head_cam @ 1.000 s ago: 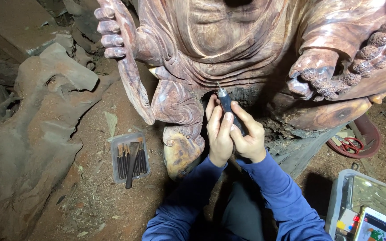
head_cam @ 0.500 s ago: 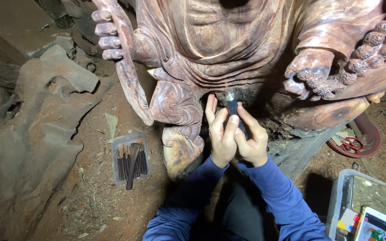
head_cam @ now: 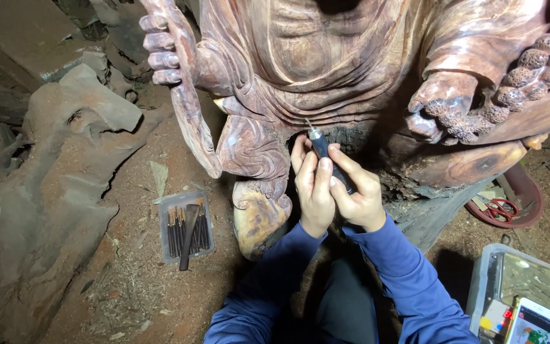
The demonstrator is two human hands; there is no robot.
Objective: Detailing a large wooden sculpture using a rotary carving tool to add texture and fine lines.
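A large reddish-brown carved wooden statue fills the top of the head view, with a carved hand and beads at the right. My right hand grips a dark pen-shaped rotary carving tool whose tip points at a dark recess low on the statue. My left hand presses against the tool and my right fingers, steadying them. Both arms wear blue sleeves.
A small clear tray of carving bits lies on the sawdust-covered ground at the left. Rough wood pieces sit further left. A plastic box with a phone stands at the lower right, red-handled scissors above it.
Both hands and the tool have shifted slightly up and left along the statue's lower recess; the grip is the same.
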